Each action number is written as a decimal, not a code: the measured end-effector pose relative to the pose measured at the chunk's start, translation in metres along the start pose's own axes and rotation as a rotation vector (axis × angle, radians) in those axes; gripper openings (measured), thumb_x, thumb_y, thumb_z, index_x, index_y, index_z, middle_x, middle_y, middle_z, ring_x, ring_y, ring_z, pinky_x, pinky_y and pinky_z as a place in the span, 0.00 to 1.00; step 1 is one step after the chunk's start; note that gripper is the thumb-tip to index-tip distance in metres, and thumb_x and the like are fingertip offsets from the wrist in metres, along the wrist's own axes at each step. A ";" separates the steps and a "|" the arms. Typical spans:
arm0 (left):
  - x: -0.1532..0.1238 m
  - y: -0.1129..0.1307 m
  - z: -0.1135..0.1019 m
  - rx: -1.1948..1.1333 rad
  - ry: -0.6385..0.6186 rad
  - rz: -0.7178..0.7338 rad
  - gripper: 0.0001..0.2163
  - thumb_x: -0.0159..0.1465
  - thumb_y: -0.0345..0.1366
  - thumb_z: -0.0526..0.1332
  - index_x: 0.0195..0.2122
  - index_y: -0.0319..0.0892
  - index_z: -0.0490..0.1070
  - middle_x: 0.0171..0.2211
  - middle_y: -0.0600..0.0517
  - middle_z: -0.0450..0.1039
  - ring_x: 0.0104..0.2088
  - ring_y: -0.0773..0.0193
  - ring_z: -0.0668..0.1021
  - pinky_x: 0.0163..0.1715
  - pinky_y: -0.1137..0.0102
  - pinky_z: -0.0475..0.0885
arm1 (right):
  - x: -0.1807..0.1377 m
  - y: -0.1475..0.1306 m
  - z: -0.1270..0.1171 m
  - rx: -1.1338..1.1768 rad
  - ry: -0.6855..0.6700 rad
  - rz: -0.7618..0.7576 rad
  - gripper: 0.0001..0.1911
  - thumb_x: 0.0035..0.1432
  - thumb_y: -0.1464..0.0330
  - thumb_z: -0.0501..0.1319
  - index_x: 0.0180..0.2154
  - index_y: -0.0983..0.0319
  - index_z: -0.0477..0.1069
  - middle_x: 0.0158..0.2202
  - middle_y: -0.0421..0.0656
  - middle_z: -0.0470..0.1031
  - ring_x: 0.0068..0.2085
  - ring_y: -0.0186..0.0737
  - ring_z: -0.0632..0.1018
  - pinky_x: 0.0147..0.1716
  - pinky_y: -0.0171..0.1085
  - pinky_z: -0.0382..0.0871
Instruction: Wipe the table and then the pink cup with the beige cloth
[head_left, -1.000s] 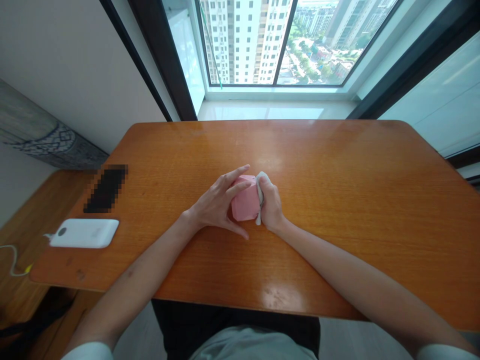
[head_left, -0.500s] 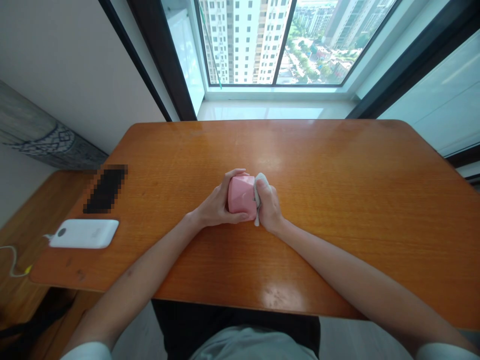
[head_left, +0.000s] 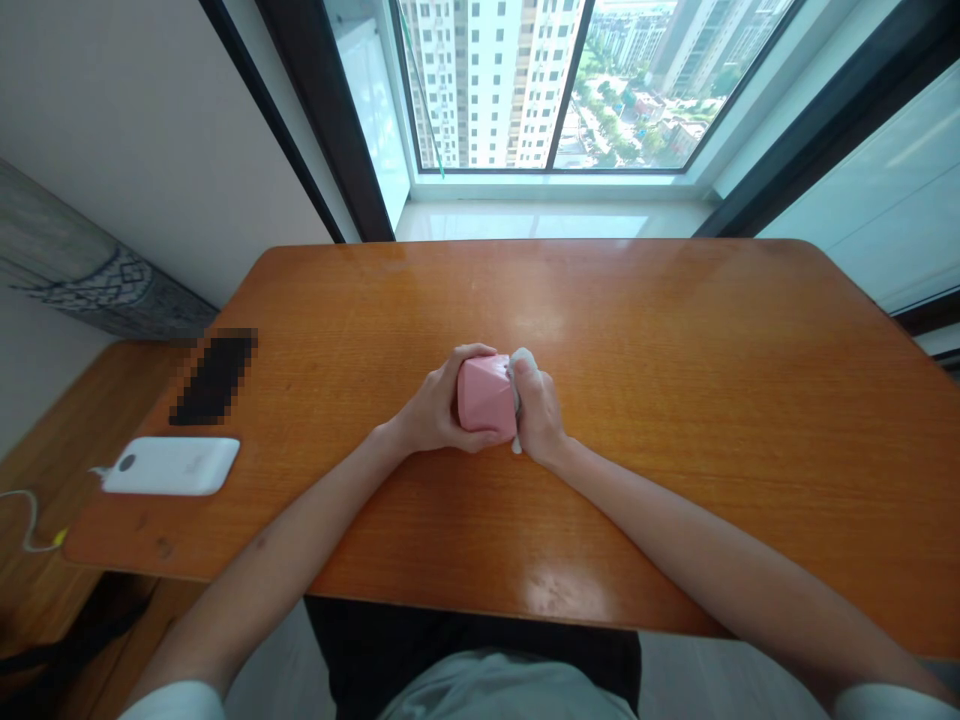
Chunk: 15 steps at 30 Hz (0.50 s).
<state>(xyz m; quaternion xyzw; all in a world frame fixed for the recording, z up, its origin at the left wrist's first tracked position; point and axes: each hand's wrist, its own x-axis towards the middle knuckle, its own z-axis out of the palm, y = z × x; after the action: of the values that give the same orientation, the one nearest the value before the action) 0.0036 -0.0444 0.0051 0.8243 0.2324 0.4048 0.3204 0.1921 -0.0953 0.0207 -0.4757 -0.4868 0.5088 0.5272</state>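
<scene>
A small pink faceted object sits between my hands near the middle of the orange wooden table. My left hand is closed around its left side, fingers curled over the top and thumb underneath. My right hand is closed on a white cloth and presses it against the right side of the pink object.
A white power bank with a cable lies at the table's left edge. Beyond it lies a blurred dark flat item. A lower wooden surface adjoins on the left. A large window stands behind the table.
My left hand's fingers were stretched over the pink object a second ago; they have since curled and closed around it. The object has turned slightly. My right hand stays pressed with the cloth.
</scene>
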 end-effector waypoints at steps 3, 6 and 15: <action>-0.001 -0.003 0.002 -0.115 -0.025 -0.107 0.47 0.59 0.66 0.75 0.72 0.49 0.59 0.61 0.41 0.76 0.49 0.51 0.84 0.48 0.59 0.82 | -0.002 0.000 0.000 -0.017 -0.021 0.004 0.41 0.67 0.30 0.52 0.19 0.55 0.62 0.11 0.38 0.63 0.13 0.34 0.65 0.12 0.35 0.53; -0.001 -0.008 -0.001 -0.067 -0.003 -0.007 0.54 0.57 0.67 0.76 0.77 0.52 0.54 0.72 0.36 0.65 0.67 0.39 0.77 0.64 0.47 0.77 | 0.000 0.000 0.000 0.022 0.016 0.022 0.39 0.68 0.31 0.53 0.21 0.56 0.64 0.12 0.36 0.63 0.12 0.34 0.65 0.11 0.34 0.54; 0.001 -0.007 -0.008 0.313 -0.047 0.250 0.53 0.54 0.60 0.82 0.75 0.54 0.58 0.75 0.34 0.60 0.72 0.35 0.72 0.68 0.40 0.74 | 0.006 0.003 0.002 0.082 0.084 -0.016 0.35 0.69 0.35 0.56 0.26 0.57 0.64 0.18 0.37 0.67 0.19 0.33 0.66 0.17 0.34 0.59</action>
<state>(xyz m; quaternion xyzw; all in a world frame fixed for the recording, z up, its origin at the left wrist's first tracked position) -0.0035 -0.0358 0.0045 0.8956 0.1807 0.3812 0.1408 0.1902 -0.0893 0.0182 -0.4707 -0.4468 0.5039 0.5700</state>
